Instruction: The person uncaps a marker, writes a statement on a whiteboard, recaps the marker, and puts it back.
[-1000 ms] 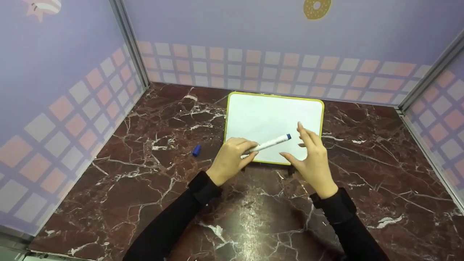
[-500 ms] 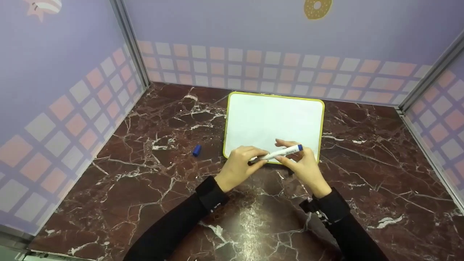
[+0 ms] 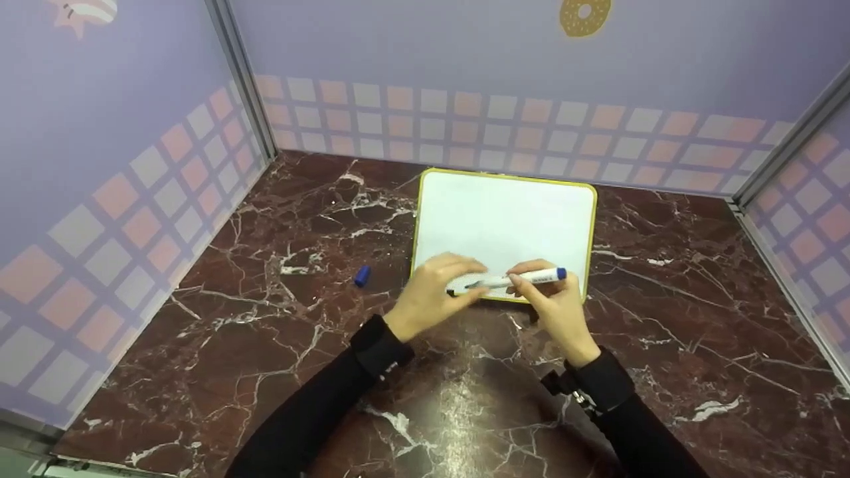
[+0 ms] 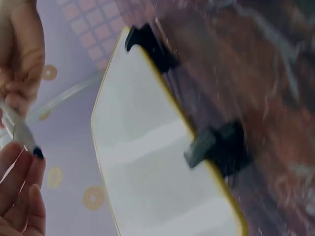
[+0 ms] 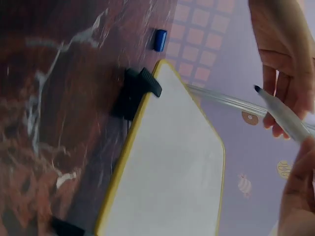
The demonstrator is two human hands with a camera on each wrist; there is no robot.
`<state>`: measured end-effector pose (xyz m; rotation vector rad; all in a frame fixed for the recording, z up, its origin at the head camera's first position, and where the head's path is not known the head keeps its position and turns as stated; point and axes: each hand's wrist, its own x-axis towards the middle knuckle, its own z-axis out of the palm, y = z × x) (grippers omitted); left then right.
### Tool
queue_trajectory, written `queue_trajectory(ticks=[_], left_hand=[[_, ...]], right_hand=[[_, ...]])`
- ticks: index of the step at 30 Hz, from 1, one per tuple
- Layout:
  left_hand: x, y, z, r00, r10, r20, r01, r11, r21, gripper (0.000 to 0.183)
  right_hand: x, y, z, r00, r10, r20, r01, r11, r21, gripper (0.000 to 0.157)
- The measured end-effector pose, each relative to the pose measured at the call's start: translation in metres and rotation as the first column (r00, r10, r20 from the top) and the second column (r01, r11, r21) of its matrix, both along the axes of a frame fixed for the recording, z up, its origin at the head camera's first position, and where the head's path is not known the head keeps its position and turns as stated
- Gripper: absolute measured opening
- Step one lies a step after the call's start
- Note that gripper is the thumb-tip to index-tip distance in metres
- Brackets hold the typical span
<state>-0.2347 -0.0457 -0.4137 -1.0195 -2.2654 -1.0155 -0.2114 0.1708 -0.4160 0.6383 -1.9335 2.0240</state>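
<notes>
A white marker with a blue end point(image 3: 543, 275) lies nearly level above the lower edge of the whiteboard point(image 3: 505, 219). My right hand point(image 3: 561, 312) pinches its barrel between thumb and fingers. The bare dark tip of the marker point(image 5: 285, 117) shows in the right wrist view, pointing toward the left hand. Around that tip, my left hand point(image 3: 431, 295) has thumb and fingers spread apart; whether a finger still touches the marker I cannot tell. The blue cap point(image 3: 362, 275) lies on the table, left of the left hand.
The yellow-framed whiteboard leans back on the dark marble table point(image 3: 265, 372), held by black clip feet point(image 4: 216, 147) at its lower edge. Patterned lilac panels point(image 3: 425, 53) enclose the back and sides.
The left hand held the marker while the right hand was apart from it. Since then the right hand has come in and gripped the barrel, and the left fingers have loosened near the tip.
</notes>
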Motion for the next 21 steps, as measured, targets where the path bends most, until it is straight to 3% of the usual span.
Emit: queue_trajectory(ticks=[5,9,15,21], left_hand=[[-0.025,-0.028,0.004,0.986,0.147,0.082,-0.156,0.980,0.127,0.030],[-0.040,-0.049,-0.004,0.951,0.190,0.243,-0.240,0.950,0.198,0.047],[-0.050,-0.065,-0.019,0.856,0.163,0.490,-0.268,0.951,0.152,0.054],[-0.058,-0.067,-0.027,0.781,0.113,0.615,-0.274,0.946,0.174,0.044]], right_hand=[[-0.008,-0.013,0.005,0.979,-0.098,-0.181,0.088,0.994,-0.063,0.015],[-0.020,-0.028,0.007,0.956,-0.168,-0.240,0.147,0.984,-0.103,0.017],[-0.043,-0.049,0.003,0.951,-0.196,-0.241,0.176,0.979,-0.100,0.015],[-0.057,-0.067,-0.001,0.950,-0.252,-0.185,0.239,0.967,-0.090,0.009]])
